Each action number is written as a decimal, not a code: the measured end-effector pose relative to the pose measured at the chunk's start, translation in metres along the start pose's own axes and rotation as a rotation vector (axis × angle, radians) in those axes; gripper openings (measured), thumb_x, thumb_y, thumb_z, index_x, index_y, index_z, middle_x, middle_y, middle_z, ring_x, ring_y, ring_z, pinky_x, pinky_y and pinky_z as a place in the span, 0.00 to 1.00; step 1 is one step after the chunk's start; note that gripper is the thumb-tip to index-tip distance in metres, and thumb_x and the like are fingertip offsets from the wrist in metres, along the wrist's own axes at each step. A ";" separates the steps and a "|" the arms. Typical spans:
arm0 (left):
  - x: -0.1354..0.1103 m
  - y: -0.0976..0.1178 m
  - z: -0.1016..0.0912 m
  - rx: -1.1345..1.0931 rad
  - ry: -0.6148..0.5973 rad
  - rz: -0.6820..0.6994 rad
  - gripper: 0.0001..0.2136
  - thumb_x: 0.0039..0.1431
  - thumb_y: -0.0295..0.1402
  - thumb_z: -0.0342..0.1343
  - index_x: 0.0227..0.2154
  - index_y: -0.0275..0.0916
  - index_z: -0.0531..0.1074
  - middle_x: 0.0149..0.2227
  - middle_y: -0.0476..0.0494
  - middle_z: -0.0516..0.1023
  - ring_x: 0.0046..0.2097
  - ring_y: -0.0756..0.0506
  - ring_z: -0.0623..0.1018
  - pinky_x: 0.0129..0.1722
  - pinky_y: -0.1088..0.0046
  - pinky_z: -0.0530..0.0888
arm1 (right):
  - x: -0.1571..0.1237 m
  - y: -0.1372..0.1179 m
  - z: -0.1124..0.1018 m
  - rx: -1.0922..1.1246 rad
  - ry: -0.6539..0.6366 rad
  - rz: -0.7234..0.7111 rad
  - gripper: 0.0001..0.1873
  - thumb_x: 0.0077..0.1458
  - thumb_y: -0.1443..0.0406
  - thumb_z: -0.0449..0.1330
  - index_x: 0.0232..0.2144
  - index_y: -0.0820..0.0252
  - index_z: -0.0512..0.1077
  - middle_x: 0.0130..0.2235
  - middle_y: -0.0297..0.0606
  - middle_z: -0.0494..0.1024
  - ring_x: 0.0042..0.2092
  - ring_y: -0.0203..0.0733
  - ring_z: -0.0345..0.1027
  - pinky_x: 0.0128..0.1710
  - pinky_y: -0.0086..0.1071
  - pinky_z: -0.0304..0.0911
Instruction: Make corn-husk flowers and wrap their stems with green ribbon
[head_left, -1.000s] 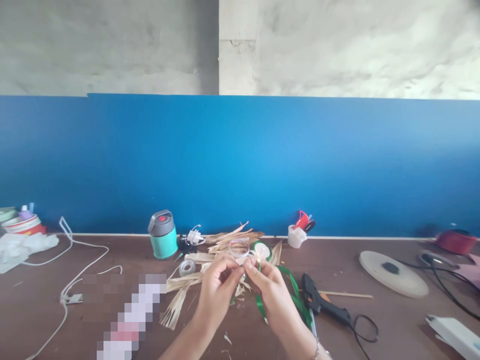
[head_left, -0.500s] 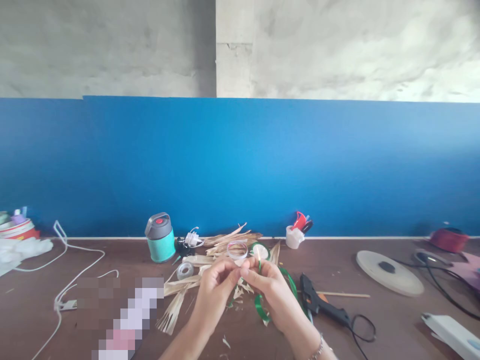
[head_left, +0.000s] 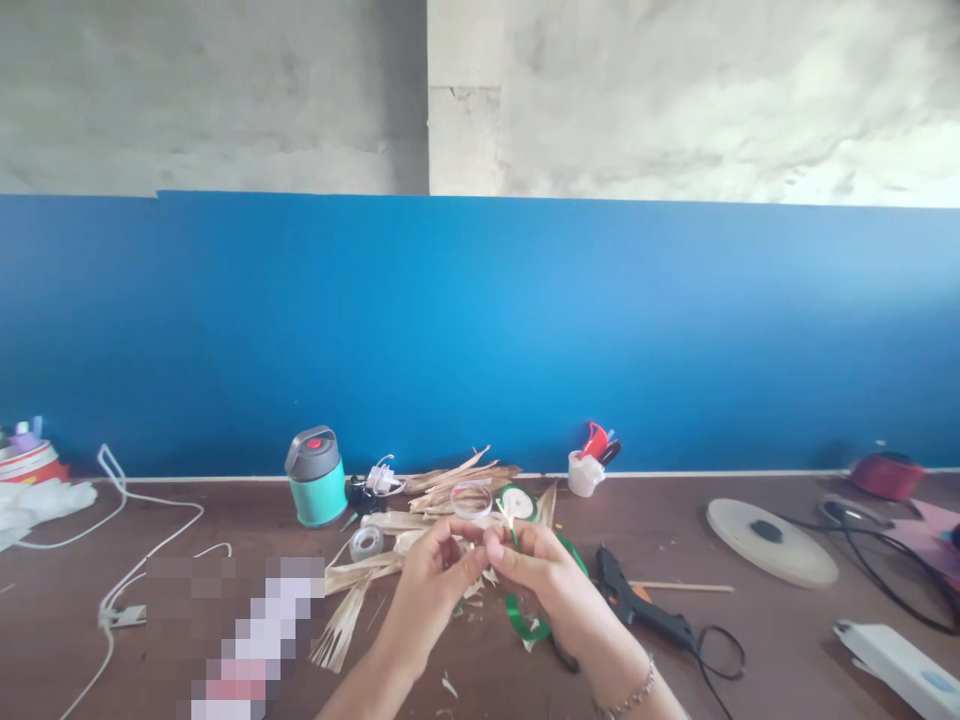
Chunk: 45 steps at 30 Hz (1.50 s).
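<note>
My left hand [head_left: 439,578] is closed in a pinch, its fingertips near those of the other hand; what it holds is hidden. My right hand [head_left: 540,575] is pinched too, with a small pale husk piece [head_left: 509,513] bound in green sticking up from its fingers. A green ribbon [head_left: 525,622] hangs in a loop below the right hand, and its white-centred spool [head_left: 518,503] lies just beyond. Behind my hands are dried corn husks [head_left: 450,490] and a clear tape roll [head_left: 472,499]. Another tape roll [head_left: 367,543] lies left of my left hand.
A black glue gun [head_left: 641,605] lies to the right beside a thin wooden stick [head_left: 682,586]. Farther right are a round lid [head_left: 795,550] and a white device [head_left: 896,665]. A teal flask [head_left: 318,490] and a white cup [head_left: 584,474] stand near the blue wall.
My fingertips have shifted slightly; the pale piece between them is less visible, and the green-bound husk tip above my right hand leans more leftward. The view has turned slightly right.
</note>
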<state>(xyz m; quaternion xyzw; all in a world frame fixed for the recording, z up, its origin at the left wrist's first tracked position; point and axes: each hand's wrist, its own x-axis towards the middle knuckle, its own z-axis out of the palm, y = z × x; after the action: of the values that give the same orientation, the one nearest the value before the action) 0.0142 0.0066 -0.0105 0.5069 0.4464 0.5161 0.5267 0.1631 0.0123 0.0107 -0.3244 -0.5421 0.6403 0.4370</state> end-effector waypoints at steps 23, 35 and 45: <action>0.001 -0.001 0.001 0.067 0.115 0.055 0.20 0.48 0.51 0.61 0.34 0.40 0.69 0.18 0.59 0.58 0.21 0.52 0.59 0.22 0.77 0.55 | 0.000 0.001 0.005 -0.315 0.320 -0.052 0.16 0.46 0.56 0.65 0.20 0.61 0.67 0.18 0.25 0.55 0.21 0.31 0.43 0.21 0.29 0.39; -0.002 0.010 -0.001 0.120 0.162 0.077 0.18 0.45 0.47 0.63 0.32 0.39 0.69 0.19 0.59 0.59 0.22 0.52 0.61 0.24 0.77 0.57 | 0.000 0.002 0.003 -0.494 0.193 -0.180 0.09 0.53 0.64 0.55 0.22 0.61 0.65 0.21 0.27 0.55 0.24 0.32 0.45 0.21 0.27 0.43; 0.001 0.009 -0.003 0.124 0.159 0.082 0.15 0.43 0.43 0.64 0.32 0.40 0.70 0.17 0.60 0.58 0.22 0.51 0.61 0.24 0.76 0.58 | 0.005 0.002 0.000 -0.380 0.151 -0.106 0.11 0.51 0.61 0.57 0.25 0.63 0.70 0.22 0.30 0.60 0.24 0.32 0.46 0.22 0.27 0.43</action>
<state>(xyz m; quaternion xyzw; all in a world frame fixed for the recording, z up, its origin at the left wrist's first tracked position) 0.0107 0.0070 -0.0017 0.5137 0.4967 0.5472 0.4358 0.1608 0.0166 0.0094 -0.4193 -0.6351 0.4764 0.4404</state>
